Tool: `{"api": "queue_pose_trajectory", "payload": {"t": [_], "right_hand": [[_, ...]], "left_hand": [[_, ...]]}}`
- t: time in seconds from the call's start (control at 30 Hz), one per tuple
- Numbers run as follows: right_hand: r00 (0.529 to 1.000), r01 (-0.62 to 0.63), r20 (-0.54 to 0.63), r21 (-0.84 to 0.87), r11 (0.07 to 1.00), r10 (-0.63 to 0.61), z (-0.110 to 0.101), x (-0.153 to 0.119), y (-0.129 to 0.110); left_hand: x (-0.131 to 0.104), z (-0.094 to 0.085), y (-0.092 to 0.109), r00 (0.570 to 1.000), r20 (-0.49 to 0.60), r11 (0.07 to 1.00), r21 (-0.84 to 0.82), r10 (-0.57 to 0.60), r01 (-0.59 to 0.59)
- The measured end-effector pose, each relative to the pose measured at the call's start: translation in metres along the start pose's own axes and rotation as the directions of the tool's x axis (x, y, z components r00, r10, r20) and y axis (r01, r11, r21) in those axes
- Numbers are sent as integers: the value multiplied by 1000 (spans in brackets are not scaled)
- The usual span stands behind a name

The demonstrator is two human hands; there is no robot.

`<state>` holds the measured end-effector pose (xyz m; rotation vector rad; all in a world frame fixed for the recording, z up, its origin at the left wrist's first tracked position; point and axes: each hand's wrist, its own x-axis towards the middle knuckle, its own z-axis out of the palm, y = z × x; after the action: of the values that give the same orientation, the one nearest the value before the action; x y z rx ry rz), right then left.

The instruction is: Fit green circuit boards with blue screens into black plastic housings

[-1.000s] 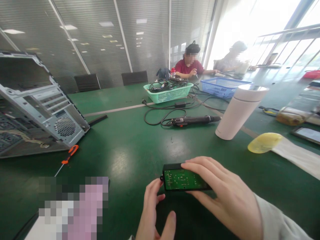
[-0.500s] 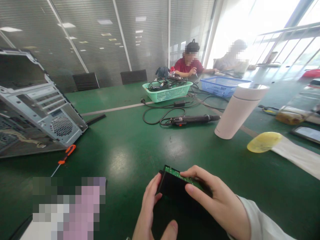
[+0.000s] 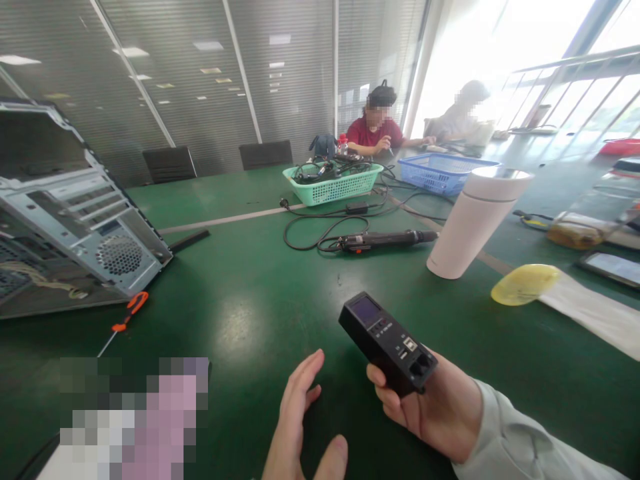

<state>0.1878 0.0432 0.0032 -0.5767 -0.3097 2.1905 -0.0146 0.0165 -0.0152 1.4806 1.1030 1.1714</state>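
A small black electronic device (image 3: 383, 337) with a dark screen, small buttons and several ports on its face is gripped in my right hand (image 3: 437, 407). The fingers wrap round its lower end, and the port side is turned up toward me. My left hand (image 3: 300, 420) hovers to the left of the device, apart from it, with fingers and thumb spread and nothing between them. Below both hands lies the green tabletop (image 3: 280, 320).
At left stands an open computer case (image 3: 85, 220), with an orange-handled screwdriver (image 3: 136, 303) beside it. Ahead lie a corded black electric screwdriver (image 3: 385, 241), a green basket (image 3: 335, 188) of cables and a blue basket (image 3: 440, 175). A pale tumbler (image 3: 473, 230) stands right. Two people sit beyond.
The device has left my left hand and is now in my right hand alone. It has been turned over, from the green circuit board showing to the screen and ports showing.
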Motion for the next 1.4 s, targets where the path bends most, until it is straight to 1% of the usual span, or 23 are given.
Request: {"api": "queue_pose_trajectory", "payload": {"t": [0.13,0.23,0.27,0.33,0.37,0.43,0.47,0.5,0.53,0.57,0.6,0.63,0.67,0.7,0.73,0.8,0.87,0.97,1.07,1.13,1.23,1.33,1.4], "right_hand": [[999,37,5,11,999,-37,1,2,-3],[997,31,-66,-29,999,-33,6,2,-2],[994,32,-104,-70,997,-39,7,2,-1],[977,80,-177,-195,977,-115,8,0,3],[966,128,-182,-275,953,-182,8,-1,5],[939,241,-109,-472,848,-327,6,-4,8],[919,294,-43,-589,753,-393,5,-5,8],[890,341,34,-714,612,-455,4,-7,7],[846,379,126,-825,419,-518,4,-9,6],[789,395,227,-900,187,-571,3,-11,4],[728,379,333,-924,-52,-599,4,-13,1],[674,343,436,-900,-270,-597,4,-15,-1],[638,298,523,-845,-445,-565,5,-16,-4],[623,252,583,-780,-572,-521,6,-16,-5],[621,212,622,-720,-661,-477,7,-17,-7],[635,148,651,-631,-762,-416,8,-17,-7],[651,118,654,-589,-800,-385,8,-16,-7],[671,148,647,-596,-789,-362,9,-15,-6],[694,226,627,-658,-719,-356,10,-15,-6],[705,266,607,-707,-655,-368,11,-16,-7],[695,332,618,-729,-599,-367,11,-17,-9],[681,387,658,-697,-604,-323,12,-17,-12],[682,394,669,-678,-621,-297,13,-18,-13]], "left_hand": [[1,-1,-2,999,42,1000,15,18,-18],[0,-1,-5,999,48,999,33,6,-8],[-1,0,-6,999,41,999,43,-3,1],[-1,1,-8,1000,21,999,51,-13,12],[-2,1,-9,1000,11,999,45,-12,11],[-2,2,-11,1000,-13,1000,15,-4,4],[-2,2,-12,1000,-28,1000,-3,-3,3],[-2,2,-12,999,-44,1000,-20,-4,3],[-3,2,-13,998,-60,999,-37,-5,3],[-3,2,-13,997,-73,999,-50,-5,1],[-3,2,-14,997,-83,998,-59,-2,-3],[-3,2,-14,996,-92,998,-63,2,-8],[-3,2,-14,995,-102,998,-61,7,-14],[-3,2,-14,993,-113,998,-55,12,-19],[-3,2,-14,992,-122,999,-44,17,-23],[-3,2,-13,991,-130,999,-15,26,-29],[-3,1,-12,991,-124,999,16,41,-39],[-3,1,-10,992,-103,994,88,72,-63],[-1,2,-9,991,-66,983,155,114,-103],[0,3,-8,990,-57,981,154,128,-118],[2,3,-7,992,-57,988,112,112,-105],[2,5,-6,994,-68,994,62,90,-86],[1,7,-5,994,-85,997,27,73,-71]]}}
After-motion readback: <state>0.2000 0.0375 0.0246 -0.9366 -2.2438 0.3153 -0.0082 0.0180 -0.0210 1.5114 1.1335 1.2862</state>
